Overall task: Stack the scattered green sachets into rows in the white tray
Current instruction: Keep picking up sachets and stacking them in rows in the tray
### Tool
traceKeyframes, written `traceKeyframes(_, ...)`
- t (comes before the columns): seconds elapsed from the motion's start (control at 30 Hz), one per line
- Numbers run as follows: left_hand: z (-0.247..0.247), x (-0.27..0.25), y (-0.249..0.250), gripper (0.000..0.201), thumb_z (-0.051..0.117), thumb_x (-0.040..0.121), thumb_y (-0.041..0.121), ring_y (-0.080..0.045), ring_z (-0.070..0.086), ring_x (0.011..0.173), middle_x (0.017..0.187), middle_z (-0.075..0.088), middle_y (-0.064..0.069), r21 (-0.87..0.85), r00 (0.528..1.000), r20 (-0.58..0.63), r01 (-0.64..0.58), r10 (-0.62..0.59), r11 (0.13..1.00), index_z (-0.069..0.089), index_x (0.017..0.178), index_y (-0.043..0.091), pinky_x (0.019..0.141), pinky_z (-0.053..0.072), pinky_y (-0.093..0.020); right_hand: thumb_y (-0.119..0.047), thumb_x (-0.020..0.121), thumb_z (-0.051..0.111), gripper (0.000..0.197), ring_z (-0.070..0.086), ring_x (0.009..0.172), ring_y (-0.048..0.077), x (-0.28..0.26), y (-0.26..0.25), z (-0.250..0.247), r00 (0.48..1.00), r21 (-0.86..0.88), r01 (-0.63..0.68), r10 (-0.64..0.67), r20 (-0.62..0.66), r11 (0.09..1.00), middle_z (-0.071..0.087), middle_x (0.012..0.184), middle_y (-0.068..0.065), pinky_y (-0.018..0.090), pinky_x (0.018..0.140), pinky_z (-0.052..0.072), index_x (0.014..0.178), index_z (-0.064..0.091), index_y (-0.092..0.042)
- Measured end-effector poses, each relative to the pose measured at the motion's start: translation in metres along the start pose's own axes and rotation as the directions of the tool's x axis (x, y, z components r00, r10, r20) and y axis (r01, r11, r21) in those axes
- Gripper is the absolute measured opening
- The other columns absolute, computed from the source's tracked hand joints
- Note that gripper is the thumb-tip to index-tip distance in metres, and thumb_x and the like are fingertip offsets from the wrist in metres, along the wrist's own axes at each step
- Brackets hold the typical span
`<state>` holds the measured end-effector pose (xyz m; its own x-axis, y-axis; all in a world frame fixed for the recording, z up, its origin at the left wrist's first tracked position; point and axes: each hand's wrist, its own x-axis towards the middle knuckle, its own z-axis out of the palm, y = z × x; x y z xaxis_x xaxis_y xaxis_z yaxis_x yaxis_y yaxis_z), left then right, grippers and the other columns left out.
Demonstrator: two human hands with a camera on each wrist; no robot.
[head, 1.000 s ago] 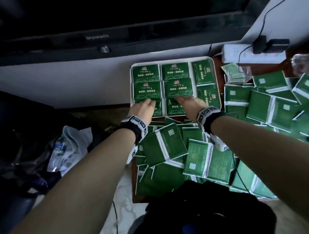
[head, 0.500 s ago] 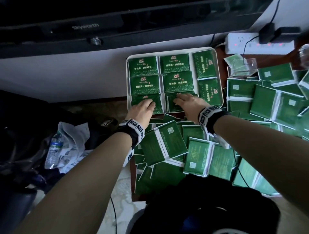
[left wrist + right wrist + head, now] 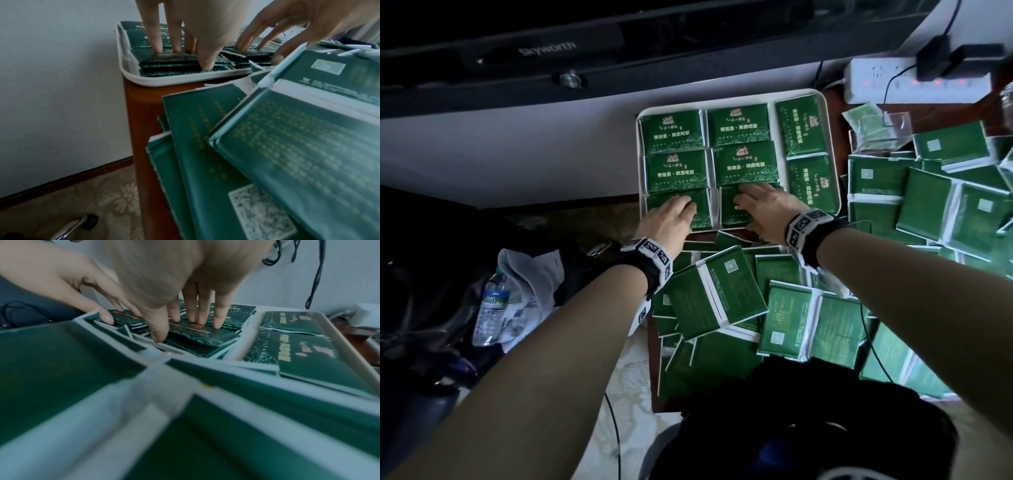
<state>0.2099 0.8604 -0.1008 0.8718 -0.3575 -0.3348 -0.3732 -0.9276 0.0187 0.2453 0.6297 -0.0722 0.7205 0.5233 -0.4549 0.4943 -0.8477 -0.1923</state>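
As sachets (image 3: 676, 138) fill the tray (image 3: 830, 147), both hands (image 3: 669, 219) press

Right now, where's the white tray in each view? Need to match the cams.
Head: white tray upper centre, against the wall, both hands on its near row of stacks.
Left wrist: white tray upper centre at the table corner; left hand fingers press the near-left stack.
Right wrist: white tray centre to right; right hand fingers press a stack.
Shared landmark: the tray's near rim, next to the scattered sachets.
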Motion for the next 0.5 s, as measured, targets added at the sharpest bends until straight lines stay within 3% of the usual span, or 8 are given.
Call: traceKeyframes(0.5,0.0003,-0.0005,-0.0012,0.055,0.064,0.093,0.011,-0.027,0.044,0.135,0.150,0.039,-0.010,-0.017,1.000,-0.009,-0.006,0.006,1.000,0.044,0.144,0.007,0.101,0.047,-0.041,-0.025,0.096,0.059,0.059,0.029,0.144,0.025,0.0063,0.0072,0.0074,0.996,-0.074,0.086,-0.086,0.009,0.993,0.028,0.159,0.004,0.044,0.116,0.033,0.149,0.035,-0.020)
